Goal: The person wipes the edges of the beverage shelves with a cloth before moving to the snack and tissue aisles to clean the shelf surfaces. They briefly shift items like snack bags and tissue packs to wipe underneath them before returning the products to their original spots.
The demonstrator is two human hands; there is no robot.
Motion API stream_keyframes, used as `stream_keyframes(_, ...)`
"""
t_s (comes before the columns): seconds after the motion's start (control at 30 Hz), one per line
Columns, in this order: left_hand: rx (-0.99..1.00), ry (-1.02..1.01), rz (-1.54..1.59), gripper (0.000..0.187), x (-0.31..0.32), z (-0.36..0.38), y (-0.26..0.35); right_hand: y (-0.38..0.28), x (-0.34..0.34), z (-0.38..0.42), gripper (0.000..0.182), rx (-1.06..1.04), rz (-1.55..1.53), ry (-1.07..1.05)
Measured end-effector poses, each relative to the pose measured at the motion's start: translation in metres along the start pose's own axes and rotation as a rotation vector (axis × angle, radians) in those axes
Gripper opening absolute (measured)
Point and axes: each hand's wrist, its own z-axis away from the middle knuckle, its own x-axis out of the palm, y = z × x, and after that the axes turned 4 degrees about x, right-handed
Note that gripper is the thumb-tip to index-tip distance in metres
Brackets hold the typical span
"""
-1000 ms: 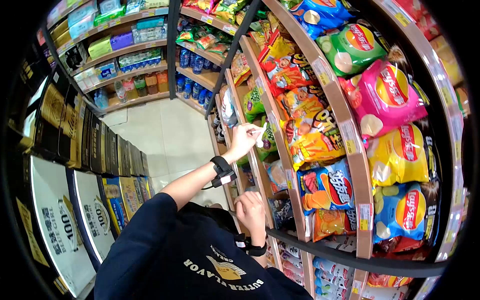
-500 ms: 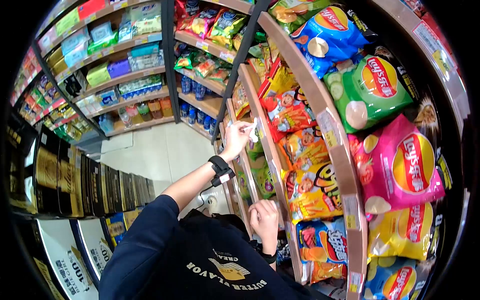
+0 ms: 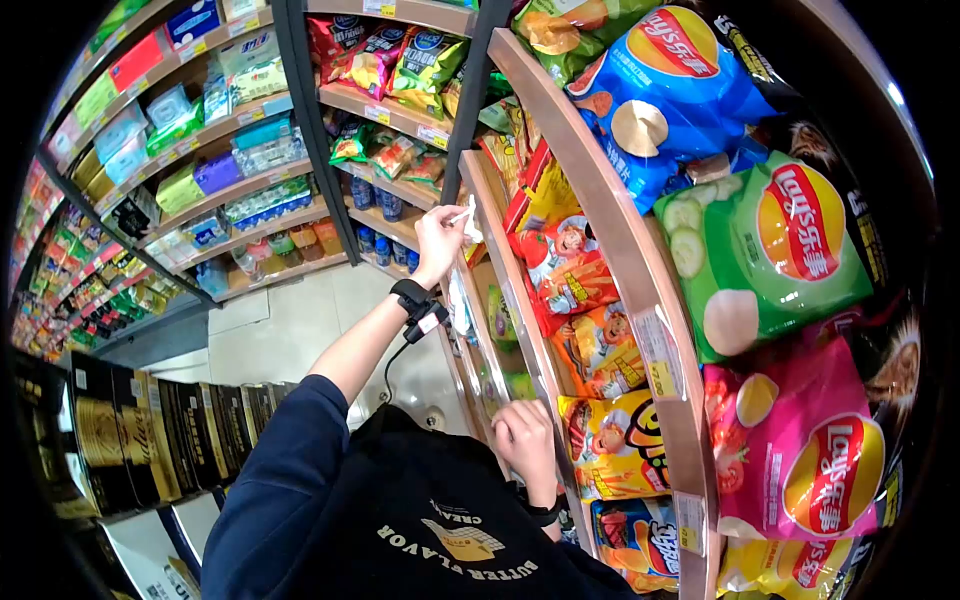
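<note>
My left hand reaches out along the shelving, its fingers pinched on a crumpled white piece that looks like a tissue. The tissue is at the front edge of a brown shelf. Close to my body, my right hand is curled into a loose fist beside the same shelf edge, and nothing shows in its fingers. Behind that edge stand red snack bags and a yellow snack bag. Each wrist wears a black band; a cable hangs from the left wristband.
Large chip bags in blue, green and pink fill the upper shelf at right. Tissue packs line the back-left shelving. Black and gold boxes stand at left, beside the pale tiled floor.
My left hand and the tissue have moved farther along the shelf edge, up and left in view. My right hand stays almost in place. The view has shifted a little.
</note>
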Motion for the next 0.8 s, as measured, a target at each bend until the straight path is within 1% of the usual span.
stream_keyframes(0.07, 0.015, -0.003, -0.018, 0.017, 0.001, -0.013, 0.006, 0.001, 0.005, -0.011, 0.008, 0.016, 0.017, -0.001)
stream_keyframes(0.17, 0.327, -0.066, -0.084, 0.018, 0.010, -0.019, 0.034, 0.000, 0.012, -0.029, 0.008, 0.052, 0.043, 0.004)
stream_keyframes(0.23, 0.533, -0.231, -0.056, 0.016, 0.020, -0.005, 0.068, -0.002, 0.021, -0.042, 0.008, 0.084, 0.059, 0.010)
stream_keyframes(0.3, 0.768, -0.333, 0.018, 0.012, 0.036, 0.013, 0.076, -0.006, 0.029, -0.055, 0.008, 0.096, 0.084, 0.029)
stream_keyframes(0.37, 0.995, -0.494, 0.027, 0.008, 0.044, 0.032, 0.085, -0.009, 0.036, -0.070, 0.008, 0.118, 0.105, 0.054)
stream_keyframes(0.43, 1.017, -0.763, 0.079, 0.012, 0.043, 0.049, 0.092, -0.015, 0.039, -0.083, 0.006, 0.140, 0.129, 0.064)
stream_keyframes(0.47, 1.095, -0.799, 0.069, 0.017, 0.039, 0.050, 0.099, -0.015, 0.047, -0.083, 0.003, 0.180, 0.128, 0.120)
stream_keyframes(0.5, 1.172, -0.837, 0.056, 0.021, 0.035, 0.050, 0.103, -0.015, 0.052, -0.084, 0.002, 0.218, 0.152, 0.114)
stream_keyframes(0.53, 1.333, -0.702, -0.002, 0.029, 0.036, 0.050, 0.098, -0.015, 0.057, -0.084, 0.001, 0.258, 0.171, 0.107)
stream_keyframes(0.57, 1.270, -0.768, 0.017, 0.028, 0.031, 0.045, 0.095, -0.018, 0.062, -0.085, 0.001, 0.298, 0.187, 0.099)
stream_keyframes(0.63, 1.141, -0.903, 0.048, 0.027, 0.020, 0.025, 0.094, -0.021, 0.062, -0.102, 0.004, 0.231, 0.130, 0.159)
stream_keyframes(0.67, 1.050, -0.884, 0.137, 0.024, 0.023, 0.017, 0.085, -0.024, 0.063, -0.105, 0.003, 0.257, 0.126, 0.132)
stream_keyframes(0.7, 1.068, -0.848, 0.032, 0.020, 0.024, 0.010, 0.073, -0.025, 0.064, -0.107, 0.004, 0.282, 0.123, 0.107)
stream_keyframes(0.77, 0.934, -0.788, 0.090, 0.021, 0.017, -0.010, 0.063, -0.024, 0.071, -0.107, 0.005, 0.281, 0.121, 0.142)
stream_keyframes(0.8, 0.914, -0.777, 0.068, 0.021, 0.014, -0.018, 0.060, -0.026, 0.071, -0.108, 0.005, 0.301, 0.129, 0.153)
